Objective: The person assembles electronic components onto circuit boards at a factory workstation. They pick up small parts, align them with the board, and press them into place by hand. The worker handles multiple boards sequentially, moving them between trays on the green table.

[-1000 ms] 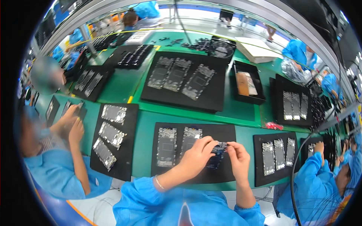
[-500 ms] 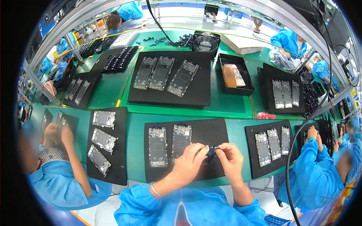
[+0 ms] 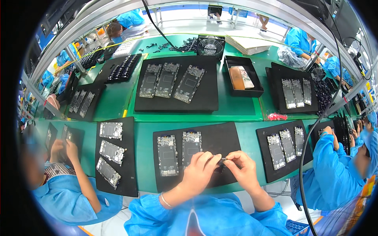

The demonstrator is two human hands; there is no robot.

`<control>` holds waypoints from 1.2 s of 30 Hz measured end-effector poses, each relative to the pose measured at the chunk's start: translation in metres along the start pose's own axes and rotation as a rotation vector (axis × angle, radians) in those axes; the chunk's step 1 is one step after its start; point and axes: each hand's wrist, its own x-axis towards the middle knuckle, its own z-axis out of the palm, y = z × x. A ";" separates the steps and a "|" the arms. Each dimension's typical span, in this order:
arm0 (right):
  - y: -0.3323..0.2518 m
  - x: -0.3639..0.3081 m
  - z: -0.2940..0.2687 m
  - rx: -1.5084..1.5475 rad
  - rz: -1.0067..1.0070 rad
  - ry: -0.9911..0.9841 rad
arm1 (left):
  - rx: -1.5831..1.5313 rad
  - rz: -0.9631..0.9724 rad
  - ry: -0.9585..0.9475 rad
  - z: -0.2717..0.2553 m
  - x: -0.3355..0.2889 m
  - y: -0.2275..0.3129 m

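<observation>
Above a black foam mat, my left hand and my right hand meet fingertip to fingertip. Between them they pinch a small dark electronic part, mostly hidden by the fingers, so its exact kind does not show. Two flat phone mid-frames with circuit boards lie on the mat's left half. One phone mid-frame is fully in sight; the other phone mid-frame is partly covered at its lower end by my left hand.
A mat with three phone mid-frames lies left, another mat right. Across the green bench stand a larger black mat, a black box and a fan. Co-workers sit on both sides. A black cable hangs at right.
The small part has turned between my fingers and shows less of its dark face now. My hands have stayed together, while the whole view has shifted slightly.
</observation>
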 end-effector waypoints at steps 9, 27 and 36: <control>-0.010 0.021 -0.009 0.035 0.000 -0.204 | -0.132 0.006 0.003 -0.007 0.004 -0.013; 0.070 0.049 -0.031 0.192 0.269 0.194 | 0.268 -0.320 -0.635 0.034 0.054 -0.100; 0.040 0.060 0.054 0.300 0.280 -0.048 | -0.142 -0.242 -0.389 -0.031 0.021 -0.097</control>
